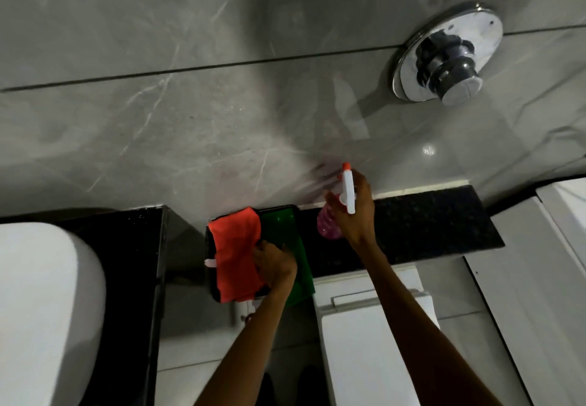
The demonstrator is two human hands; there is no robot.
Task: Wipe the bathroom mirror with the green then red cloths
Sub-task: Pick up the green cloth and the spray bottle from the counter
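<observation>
A red cloth (234,253) and a green cloth (285,231) lie side by side on a black tray (210,253) at the left end of a dark stone ledge (421,221). My left hand (274,264) rests where the two cloths meet, fingers on their edges; whether it grips either one is unclear. My right hand (355,212) is shut on a spray bottle (329,225) with pink liquid, a white trigger head and an orange nozzle, held upright just above the ledge. No mirror is in view.
A grey marble-tiled wall (190,120) fills the upper view, with a chrome flush button (447,60) at the upper right. Below the ledge sits a white toilet (371,336). A white basin (41,304) on a black counter is at the left.
</observation>
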